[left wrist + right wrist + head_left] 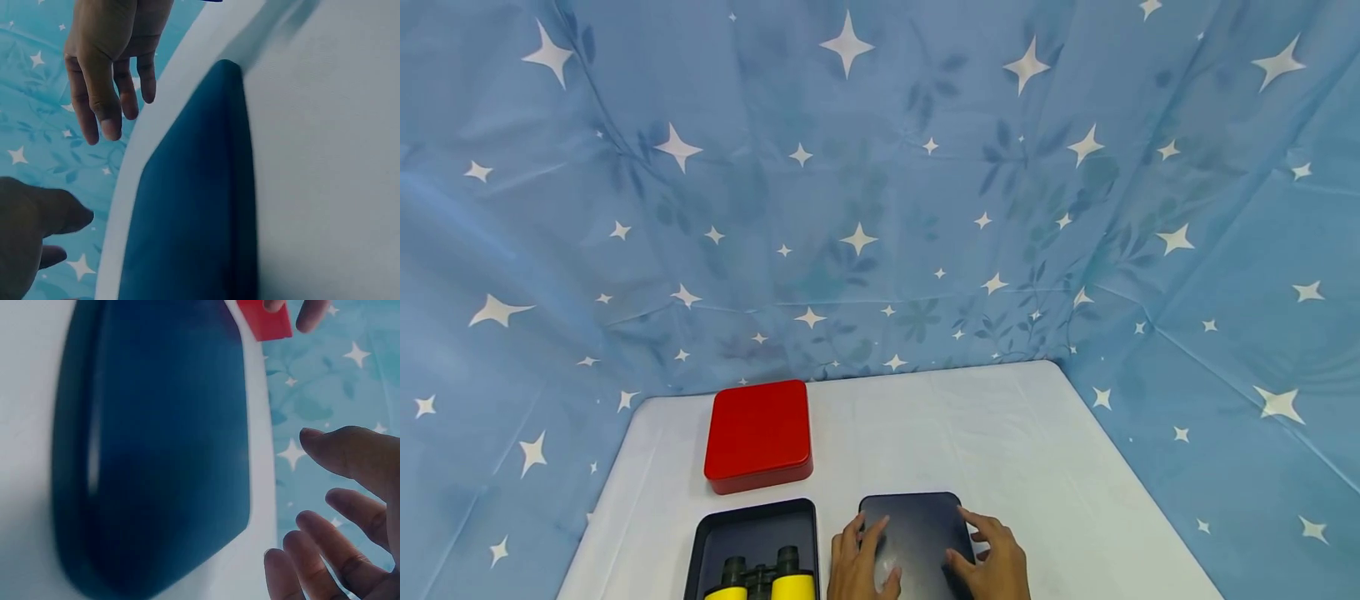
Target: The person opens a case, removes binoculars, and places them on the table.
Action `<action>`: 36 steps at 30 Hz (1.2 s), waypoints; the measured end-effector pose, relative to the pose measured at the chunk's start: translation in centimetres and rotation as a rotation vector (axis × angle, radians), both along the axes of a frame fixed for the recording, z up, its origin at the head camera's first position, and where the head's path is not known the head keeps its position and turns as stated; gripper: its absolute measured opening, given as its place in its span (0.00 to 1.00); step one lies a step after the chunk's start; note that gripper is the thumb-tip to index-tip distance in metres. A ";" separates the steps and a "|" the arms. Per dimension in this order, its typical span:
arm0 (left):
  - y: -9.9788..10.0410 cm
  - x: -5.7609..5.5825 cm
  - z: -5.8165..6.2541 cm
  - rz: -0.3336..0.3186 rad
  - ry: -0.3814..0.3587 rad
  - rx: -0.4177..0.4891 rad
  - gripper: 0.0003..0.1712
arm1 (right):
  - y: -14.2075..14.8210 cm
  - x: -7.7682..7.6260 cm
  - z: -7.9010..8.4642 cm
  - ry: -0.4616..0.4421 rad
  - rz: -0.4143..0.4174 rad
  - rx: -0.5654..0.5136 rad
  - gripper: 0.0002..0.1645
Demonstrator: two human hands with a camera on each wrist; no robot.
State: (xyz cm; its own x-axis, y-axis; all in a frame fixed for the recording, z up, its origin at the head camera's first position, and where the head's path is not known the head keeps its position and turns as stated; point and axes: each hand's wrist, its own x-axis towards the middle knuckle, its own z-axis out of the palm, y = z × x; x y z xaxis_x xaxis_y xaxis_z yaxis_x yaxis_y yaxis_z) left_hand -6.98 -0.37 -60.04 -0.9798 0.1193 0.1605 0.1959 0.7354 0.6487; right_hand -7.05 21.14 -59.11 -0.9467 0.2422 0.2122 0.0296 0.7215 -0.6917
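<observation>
This looks like a small curtained-off space: blue sheeting, printed with white stars and leafy sprigs, rises behind and on both sides of a white worktop. Whether that lies within a home, lab or studio cannot be told.

We see soft, fairly even light from the head; the left wrist view is dimmer, with blurred shadows across the smooth white table. At right, pale glare streaks the dark, glossy, round-cornered rectangular case.
</observation>
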 end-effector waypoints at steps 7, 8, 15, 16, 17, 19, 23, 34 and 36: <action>-0.8 0.2 2.3 -0.105 0.095 0.010 0.37 | -1.3 -0.1 1.6 0.094 0.033 -0.031 0.39; -1.0 0.3 2.7 -0.114 0.115 0.013 0.37 | -1.5 -0.2 1.9 0.096 0.041 -0.048 0.39; -2.6 1.0 4.8 -0.133 0.162 0.031 0.35 | -3.3 -0.1 3.9 0.104 0.097 -0.110 0.40; -2.9 1.1 5.1 -0.126 0.158 0.028 0.35 | -3.6 -0.1 4.1 0.109 0.103 -0.112 0.40; -3.2 1.2 5.3 -0.123 0.150 0.030 0.36 | -3.8 -0.1 4.3 0.113 0.108 -0.115 0.40; -3.8 1.2 5.7 -0.109 0.138 0.026 0.36 | -4.3 -0.1 4.7 0.121 0.120 -0.131 0.41; -5.1 1.3 6.4 -0.076 0.130 -0.006 0.38 | -5.4 -0.1 5.3 0.145 0.154 -0.155 0.43; -9.1 1.2 8.5 0.002 0.034 -0.034 0.41 | -8.6 -0.3 6.5 0.177 0.269 -0.207 0.42; -9.9 1.2 8.8 -0.001 0.018 -0.041 0.40 | -9.1 -0.3 6.6 0.196 0.299 -0.202 0.42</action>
State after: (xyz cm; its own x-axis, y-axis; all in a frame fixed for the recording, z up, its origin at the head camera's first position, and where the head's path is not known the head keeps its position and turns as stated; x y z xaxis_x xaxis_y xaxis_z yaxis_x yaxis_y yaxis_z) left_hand -5.75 -10.29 -51.26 -0.9767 0.1269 0.1731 0.2078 0.7613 0.6142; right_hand -7.39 12.01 -52.50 -0.9282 0.0179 0.3715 -0.3069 0.5274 -0.7923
